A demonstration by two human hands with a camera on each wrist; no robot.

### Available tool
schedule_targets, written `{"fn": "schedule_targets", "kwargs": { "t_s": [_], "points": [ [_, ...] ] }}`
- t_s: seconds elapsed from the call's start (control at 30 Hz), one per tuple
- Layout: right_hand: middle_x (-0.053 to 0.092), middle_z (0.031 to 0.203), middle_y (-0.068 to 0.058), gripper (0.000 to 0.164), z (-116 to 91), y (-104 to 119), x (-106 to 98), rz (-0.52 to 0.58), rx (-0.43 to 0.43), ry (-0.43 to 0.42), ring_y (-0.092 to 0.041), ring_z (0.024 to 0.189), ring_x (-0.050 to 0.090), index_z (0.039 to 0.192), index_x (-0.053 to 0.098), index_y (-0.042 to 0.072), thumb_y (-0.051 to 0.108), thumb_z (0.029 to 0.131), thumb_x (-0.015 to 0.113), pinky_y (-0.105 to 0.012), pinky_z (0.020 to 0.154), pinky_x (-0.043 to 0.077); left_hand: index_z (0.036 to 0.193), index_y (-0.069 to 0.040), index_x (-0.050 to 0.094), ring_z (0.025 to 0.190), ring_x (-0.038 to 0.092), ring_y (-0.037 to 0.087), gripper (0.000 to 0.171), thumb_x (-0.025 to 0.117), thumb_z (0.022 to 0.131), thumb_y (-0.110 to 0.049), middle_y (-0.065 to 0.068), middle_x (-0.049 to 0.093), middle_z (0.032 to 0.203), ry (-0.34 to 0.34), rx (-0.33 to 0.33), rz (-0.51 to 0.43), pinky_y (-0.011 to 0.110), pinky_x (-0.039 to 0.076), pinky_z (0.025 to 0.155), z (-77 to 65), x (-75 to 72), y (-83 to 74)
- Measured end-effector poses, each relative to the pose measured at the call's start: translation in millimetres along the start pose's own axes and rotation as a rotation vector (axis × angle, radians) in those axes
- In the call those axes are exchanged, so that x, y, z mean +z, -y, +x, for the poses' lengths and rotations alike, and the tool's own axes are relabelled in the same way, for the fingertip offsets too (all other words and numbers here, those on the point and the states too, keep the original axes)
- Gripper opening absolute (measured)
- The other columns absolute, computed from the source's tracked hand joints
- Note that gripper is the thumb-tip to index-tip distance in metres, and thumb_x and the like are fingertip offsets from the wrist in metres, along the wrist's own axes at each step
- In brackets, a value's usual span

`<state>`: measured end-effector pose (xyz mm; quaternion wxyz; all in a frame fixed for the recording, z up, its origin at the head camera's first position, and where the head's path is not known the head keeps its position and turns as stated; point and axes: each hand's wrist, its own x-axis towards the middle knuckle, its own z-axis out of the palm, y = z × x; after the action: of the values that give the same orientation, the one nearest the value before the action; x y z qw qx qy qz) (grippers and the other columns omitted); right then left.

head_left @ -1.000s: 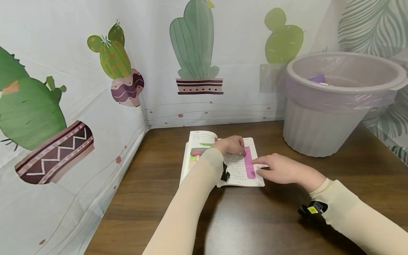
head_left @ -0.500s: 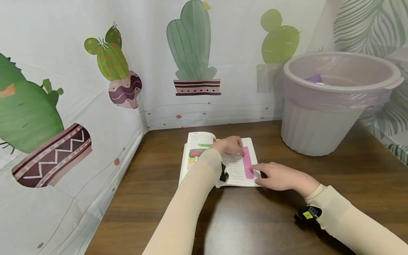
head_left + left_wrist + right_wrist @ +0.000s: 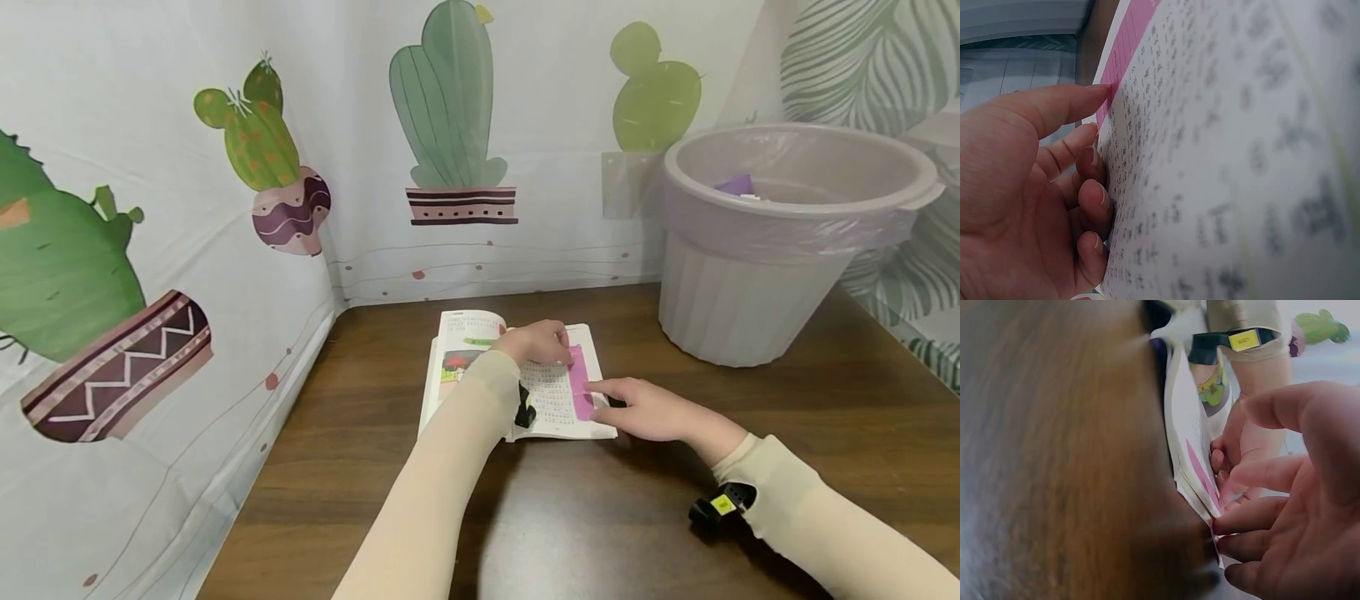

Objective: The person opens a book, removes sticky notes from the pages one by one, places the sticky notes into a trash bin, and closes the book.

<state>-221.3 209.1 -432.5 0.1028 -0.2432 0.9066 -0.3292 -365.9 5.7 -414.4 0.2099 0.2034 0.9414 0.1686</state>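
An open book point(image 3: 558, 427) lies on the table, with printed text and a coloured picture on its pages. A magenta strip point(image 3: 579, 385) runs along the outer side of the right page; whether it is loose or printed I cannot tell. My left hand point(image 3: 536, 342) rests on that page with bent fingers. In the left wrist view, its thumb tip touches the strip point(image 3: 1127, 47) and the other fingertips rest against the paper. From the right, my right hand point(image 3: 648, 408) reaches to the page with fingers extended. The right wrist view has its fingertips point(image 3: 1244, 515) at the page's outer edge.
A large pale bin point(image 3: 750, 292) with a thin plastic liner stands at the back right, a purple piece point(image 3: 737, 185) inside it. A white cloth printed with cacti point(image 3: 453, 100) hangs behind and to the left of the brown wooden table point(image 3: 360, 467).
My right hand has shifted slightly left and down along the strip, its fingertips now further over the page edge. The left hand keeps its place on the page. The head view has turned slightly right.
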Motion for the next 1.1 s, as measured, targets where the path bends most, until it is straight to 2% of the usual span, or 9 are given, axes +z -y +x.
{"fn": "schedule_targets", "kwargs": {
  "t_s": [0.03, 0.13, 0.47, 0.57, 0.73, 0.83, 0.97, 1.03, 1.1],
  "points": [
    [0.064, 0.137, -0.017, 0.052, 0.4, -1.0, -0.9, 0.036, 0.000, -0.007, -0.028, 0.117, 0.062, 0.147, 0.054, 0.002, 0.030, 0.103, 0.059, -0.056, 0.106, 0.047, 0.097, -0.025, 0.061, 0.107, 0.057, 0.022, 0.025, 0.074, 0.087, -0.044, -0.006, 0.065, 0.101, -0.004, -0.010, 0.004, 0.077, -0.003, 0.118, 0.3, 0.2, -0.1],
    [0.063, 0.140, -0.021, 0.049, 0.8, -3.8, -4.8, 0.140, 0.001, -0.025, -0.031, 0.125, 0.061, 0.145, 0.056, 0.000, 0.027, 0.104, 0.059, -0.057, 0.107, 0.047, 0.096, -0.026, 0.062, 0.111, 0.056, 0.023, 0.025, 0.074, 0.087, -0.045, -0.007, 0.065, 0.099, -0.012, -0.027, 0.005, 0.078, -0.006, 0.117, 0.8, 0.7, -0.6],
    [0.063, 0.141, -0.020, 0.041, 0.9, -6.0, -13.5, 0.435, 0.061, -0.113, -0.035, 0.132, 0.057, 0.139, 0.061, -0.001, 0.021, 0.104, 0.058, -0.045, 0.110, 0.043, 0.097, -0.026, 0.061, 0.109, 0.057, 0.023, 0.025, 0.074, 0.087, -0.045, -0.007, 0.066, 0.101, -0.026, -0.026, 0.004, 0.076, -0.006, 0.118, 0.7, 2.1, -1.0],
    [0.063, 0.140, -0.024, 0.042, 1.9, -8.8, -12.3, 0.507, 0.072, -0.133, -0.037, 0.127, 0.062, 0.139, 0.060, -0.004, 0.019, 0.104, 0.057, -0.040, 0.109, 0.045, 0.099, -0.023, 0.061, 0.104, 0.059, 0.022, 0.026, 0.074, 0.087, -0.042, -0.004, 0.066, 0.102, -0.013, -0.009, -0.015, 0.069, 0.011, 0.121, 0.4, 2.3, -1.1],
    [0.057, 0.143, -0.032, 0.045, 3.7, -12.2, -10.7, 0.654, 0.072, -0.125, -0.042, 0.126, 0.064, 0.143, 0.051, -0.010, 0.014, 0.105, 0.052, -0.056, 0.117, 0.039, 0.103, -0.022, 0.061, 0.097, 0.061, 0.020, 0.026, 0.074, 0.089, -0.040, -0.001, 0.066, 0.102, 0.018, 0.000, -0.050, 0.051, 0.040, 0.107, 1.6, 1.6, -1.0],
    [0.050, 0.149, -0.034, 0.049, 4.7, -11.1, -8.9, 0.723, 0.074, -0.101, -0.044, 0.132, 0.059, 0.147, 0.044, -0.011, 0.012, 0.105, 0.050, -0.061, 0.120, 0.031, 0.102, -0.021, 0.061, 0.096, 0.061, 0.020, 0.025, 0.074, 0.089, -0.039, -0.001, 0.065, 0.102, 0.029, -0.002, -0.064, 0.051, 0.042, 0.107, 1.8, 1.4, -0.7],
    [0.044, 0.154, -0.032, 0.052, 6.9, -9.7, -3.7, 0.659, 0.070, -0.080, -0.045, 0.139, 0.052, 0.152, 0.039, -0.008, 0.014, 0.106, 0.051, -0.060, 0.120, 0.033, 0.099, -0.023, 0.061, 0.100, 0.058, 0.021, 0.025, 0.074, 0.088, -0.041, -0.003, 0.066, 0.100, 0.014, -0.018, -0.048, 0.067, 0.015, 0.121, 1.5, 1.1, -0.7],
    [0.043, 0.156, -0.031, 0.053, 7.5, -9.4, -1.0, 0.586, 0.074, -0.075, -0.045, 0.141, 0.049, 0.153, 0.040, -0.004, 0.015, 0.106, 0.052, -0.060, 0.118, 0.036, 0.099, -0.023, 0.062, 0.101, 0.057, 0.021, 0.025, 0.074, 0.088, -0.041, -0.003, 0.065, 0.100, 0.012, -0.017, -0.047, 0.067, 0.015, 0.121, 1.8, 1.1, -0.9],
    [0.042, 0.157, -0.028, 0.052, 7.7, -9.4, 0.8, 0.521, 0.080, -0.070, -0.045, 0.143, 0.046, 0.154, 0.041, 0.000, 0.017, 0.106, 0.053, -0.060, 0.117, 0.037, 0.099, -0.022, 0.061, 0.100, 0.058, 0.021, 0.024, 0.074, 0.088, -0.040, -0.002, 0.065, 0.101, 0.022, -0.010, -0.066, 0.058, 0.031, 0.117, 2.5, 1.1, -1.3]
  ]
}}
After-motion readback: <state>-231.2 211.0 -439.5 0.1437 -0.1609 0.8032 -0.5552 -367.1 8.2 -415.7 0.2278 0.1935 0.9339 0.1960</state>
